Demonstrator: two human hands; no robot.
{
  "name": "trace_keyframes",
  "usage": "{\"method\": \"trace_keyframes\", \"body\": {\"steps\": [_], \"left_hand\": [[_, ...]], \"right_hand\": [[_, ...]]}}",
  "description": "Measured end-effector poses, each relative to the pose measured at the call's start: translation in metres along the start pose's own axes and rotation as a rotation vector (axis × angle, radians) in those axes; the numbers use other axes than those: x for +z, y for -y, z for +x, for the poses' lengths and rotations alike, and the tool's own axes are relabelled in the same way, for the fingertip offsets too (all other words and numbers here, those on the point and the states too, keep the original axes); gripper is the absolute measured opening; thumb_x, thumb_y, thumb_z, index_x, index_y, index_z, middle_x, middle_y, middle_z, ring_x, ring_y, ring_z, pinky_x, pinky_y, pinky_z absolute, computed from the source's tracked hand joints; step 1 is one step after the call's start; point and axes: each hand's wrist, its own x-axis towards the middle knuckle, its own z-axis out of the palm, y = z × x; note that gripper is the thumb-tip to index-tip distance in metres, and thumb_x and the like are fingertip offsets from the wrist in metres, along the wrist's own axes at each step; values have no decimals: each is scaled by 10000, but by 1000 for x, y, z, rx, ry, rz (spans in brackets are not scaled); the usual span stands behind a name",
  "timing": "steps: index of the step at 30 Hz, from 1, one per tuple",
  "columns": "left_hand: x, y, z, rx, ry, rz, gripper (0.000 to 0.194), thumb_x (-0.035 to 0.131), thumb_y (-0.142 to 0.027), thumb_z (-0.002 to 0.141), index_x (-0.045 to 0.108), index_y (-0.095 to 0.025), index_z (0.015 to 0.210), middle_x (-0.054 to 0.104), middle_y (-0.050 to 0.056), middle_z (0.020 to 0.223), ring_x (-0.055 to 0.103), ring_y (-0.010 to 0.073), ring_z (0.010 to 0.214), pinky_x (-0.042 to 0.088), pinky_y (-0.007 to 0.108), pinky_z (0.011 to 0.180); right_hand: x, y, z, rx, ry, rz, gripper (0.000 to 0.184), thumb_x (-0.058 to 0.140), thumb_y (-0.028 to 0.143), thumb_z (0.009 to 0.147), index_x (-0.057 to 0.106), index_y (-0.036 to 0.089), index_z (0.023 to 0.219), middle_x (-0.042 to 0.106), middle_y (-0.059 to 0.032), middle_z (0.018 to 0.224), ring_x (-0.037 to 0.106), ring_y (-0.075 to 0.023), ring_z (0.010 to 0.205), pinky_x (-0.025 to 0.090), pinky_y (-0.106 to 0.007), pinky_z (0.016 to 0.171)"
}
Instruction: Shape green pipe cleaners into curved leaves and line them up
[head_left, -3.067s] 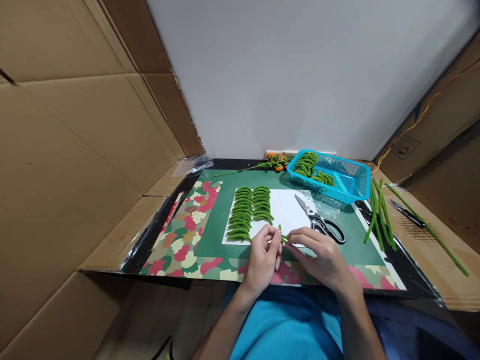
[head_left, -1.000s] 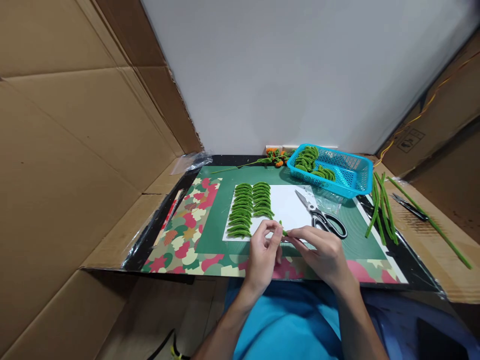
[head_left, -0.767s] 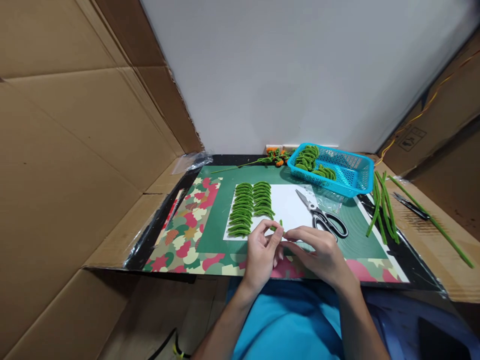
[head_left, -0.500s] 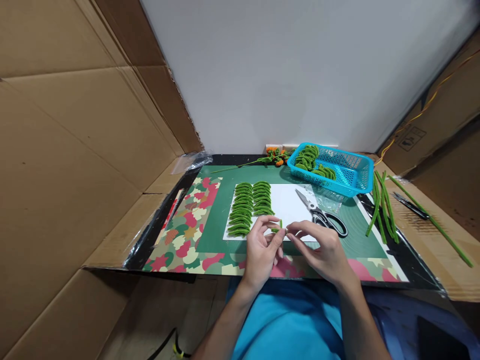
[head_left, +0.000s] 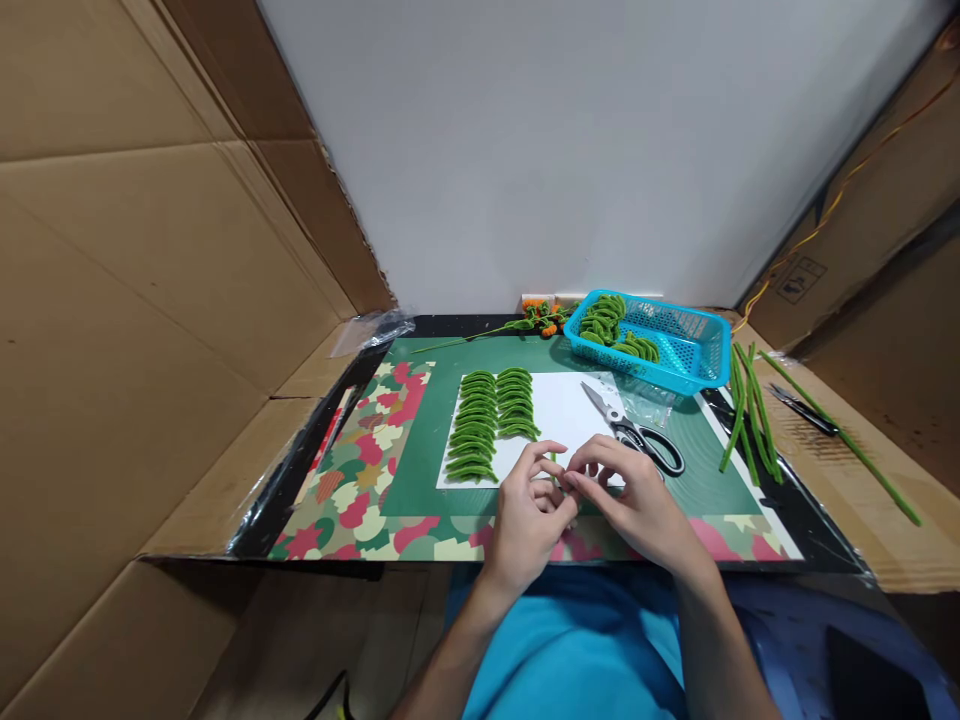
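My left hand [head_left: 525, 520] and my right hand [head_left: 634, 500] meet at the front edge of the white sheet [head_left: 559, 400], fingertips pinched together. A short bit of green pipe cleaner [head_left: 553, 458] shows between my left fingers; most of it is hidden. Both hands seem closed on that same piece. Two columns of curved green pipe-cleaner leaves [head_left: 472, 428] lie on the sheet just left of my hands. Scissors with black and white handles [head_left: 619, 424] rest beyond my right hand, blades spread slightly and pointing away to the left.
A blue basket [head_left: 705, 382] at the back right holds more green leaves. Left of it lies an orange-flowered stem [head_left: 550, 325]. Long green pipe cleaners [head_left: 759, 425] and a smaller black-handled cutting tool [head_left: 810, 412] sit at the right. Cardboard walls [head_left: 150, 300] flank the green mat [head_left: 416, 460].
My fingertips have drawn closer together, and the green piece is more covered now. The whole view has shifted slightly; the leaves, scissors and basket keep their places.
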Motion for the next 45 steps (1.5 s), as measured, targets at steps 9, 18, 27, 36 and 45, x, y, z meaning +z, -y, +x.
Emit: {"method": "trace_keyframes", "body": {"steps": [9, 18, 27, 36, 45], "left_hand": [[-3, 0, 2, 25, -18, 39, 394, 723, -120, 846, 613, -225, 1209, 630, -16, 945, 606, 68, 625, 472, 152, 539], [-4, -7, 1, -4, 85, 73, 235, 693, -437, 998, 668, -204, 1010, 650, -1, 904, 586, 99, 664, 522, 192, 597], [-5, -4, 1, -1, 22, -53, 287, 729, -455, 980, 602, -198, 972, 608, -53, 665, 490, 56, 433, 375, 146, 401], [-5, -8, 1, -2, 30, -164, 310, 754, -447, 962, 586, -187, 947, 707, -1, 805, 578, 68, 449, 364, 149, 358], [-8, -4, 3, -4, 11, -222, 295, 744, -425, 969, 592, -184, 895, 712, -5, 821, 567, 58, 434, 341, 146, 348]], "right_hand": [[1, -7, 0, -37, -71, 143, 110, 705, 261, 1012, 763, 228, 926, 758, -42, 939, 711, -186, 817, 556, -279, 701], [4, -13, 0, 41, -327, 291, 61, 832, 262, 887, 805, 235, 934, 794, -31, 880, 747, -179, 743, 620, -253, 642], [10, -12, 3, 90, -316, 475, 128, 874, 303, 843, 808, 217, 911, 777, -44, 882, 735, -193, 720, 648, -275, 578], [6, -10, 3, 86, -242, 411, 166, 820, 310, 892, 798, 222, 1031, 779, -57, 954, 743, -190, 772, 635, -264, 607], [10, -7, 5, 99, -203, 463, 181, 808, 335, 899, 780, 209, 1027, 765, -65, 937, 723, -186, 753, 626, -261, 563]]}}
